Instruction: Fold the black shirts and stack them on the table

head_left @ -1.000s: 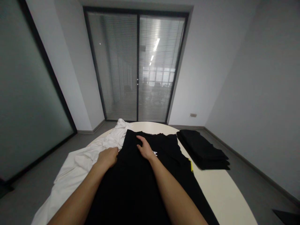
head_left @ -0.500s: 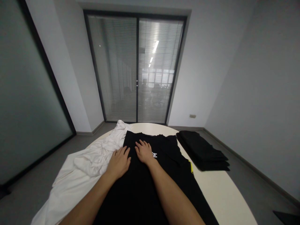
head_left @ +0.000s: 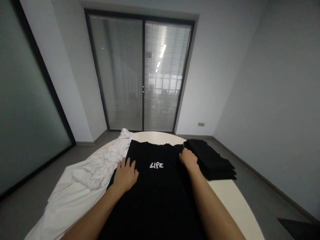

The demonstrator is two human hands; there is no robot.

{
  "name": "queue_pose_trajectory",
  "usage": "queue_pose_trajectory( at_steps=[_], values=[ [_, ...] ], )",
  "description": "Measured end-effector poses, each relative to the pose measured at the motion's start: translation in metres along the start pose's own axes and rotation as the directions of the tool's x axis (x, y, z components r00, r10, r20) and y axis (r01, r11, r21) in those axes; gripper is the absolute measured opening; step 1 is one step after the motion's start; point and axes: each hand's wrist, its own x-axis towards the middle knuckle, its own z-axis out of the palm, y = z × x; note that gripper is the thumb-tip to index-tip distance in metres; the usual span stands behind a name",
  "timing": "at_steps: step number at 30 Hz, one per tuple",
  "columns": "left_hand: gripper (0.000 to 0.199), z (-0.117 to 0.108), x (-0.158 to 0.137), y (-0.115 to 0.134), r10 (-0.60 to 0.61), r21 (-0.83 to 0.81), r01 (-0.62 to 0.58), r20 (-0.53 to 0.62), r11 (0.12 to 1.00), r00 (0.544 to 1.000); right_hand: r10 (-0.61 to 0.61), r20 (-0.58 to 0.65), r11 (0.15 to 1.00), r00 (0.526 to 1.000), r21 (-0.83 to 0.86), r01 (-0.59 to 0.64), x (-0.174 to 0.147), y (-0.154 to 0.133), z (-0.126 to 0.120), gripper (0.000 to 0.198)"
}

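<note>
A black T-shirt point(head_left: 150, 196) with white lettering lies spread on the table, its collar at the far end. My left hand point(head_left: 125, 175) rests flat on its left side, fingers spread, close to a heap of white cloth. At the shirt's far right corner, near the shoulder, my right hand point(head_left: 188, 158) has its fingers curled in and closed on the black fabric. My right forearm covers part of the shirt's right edge.
Crumpled white cloth point(head_left: 92, 173) covers the left of the pale round table point(head_left: 235, 200) and hangs over its edge. Folded black garments point(head_left: 212, 158) are stacked at the right, just beyond my right hand. A glass door point(head_left: 142, 73) with blinds stands behind.
My right hand has moved right, from the shirt's chest to its right shoulder, and closed on the fabric. The lettering is uncovered. The yellow patch at the right edge no longer shows.
</note>
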Motion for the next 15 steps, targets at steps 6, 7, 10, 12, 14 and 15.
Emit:
queue_pose_trajectory(
  at_steps=[6, 7, 10, 12, 14, 15],
  values=[
    [0.054, -0.024, 0.013, 0.039, -0.006, 0.026, 0.004, 0.080, 1.000, 0.997, 0.062, 0.072, 0.996, 0.995, 0.067, -0.067, 0.013, 0.026, 0.011, 0.038],
    [0.056, -0.026, 0.016, 0.049, 0.009, -0.010, -0.008, 0.085, 1.000, 0.996, 0.064, 0.070, 0.994, 0.995, 0.086, -0.070, 0.015, 0.027, 0.012, 0.039],
    [0.059, -0.024, 0.021, 0.080, 0.060, -0.151, -0.049, 0.070, 0.987, 0.996, 0.078, 0.052, 0.985, 0.996, 0.149, -0.085, 0.021, 0.030, 0.013, 0.042],
    [0.060, -0.017, 0.021, 0.095, 0.094, -0.225, -0.081, 0.049, 0.971, 0.994, 0.090, 0.048, 0.977, 0.995, 0.190, -0.097, 0.023, 0.033, 0.014, 0.043],
    [0.059, -0.007, 0.019, 0.102, 0.128, -0.281, -0.113, 0.033, 0.953, 0.991, 0.091, 0.052, 0.969, 0.994, 0.226, -0.101, 0.025, 0.036, 0.017, 0.045],
    [0.058, -0.003, 0.018, 0.102, 0.142, -0.304, -0.126, 0.031, 0.944, 0.989, 0.088, 0.054, 0.966, 0.995, 0.240, -0.099, 0.026, 0.036, 0.018, 0.047]
  ],
)
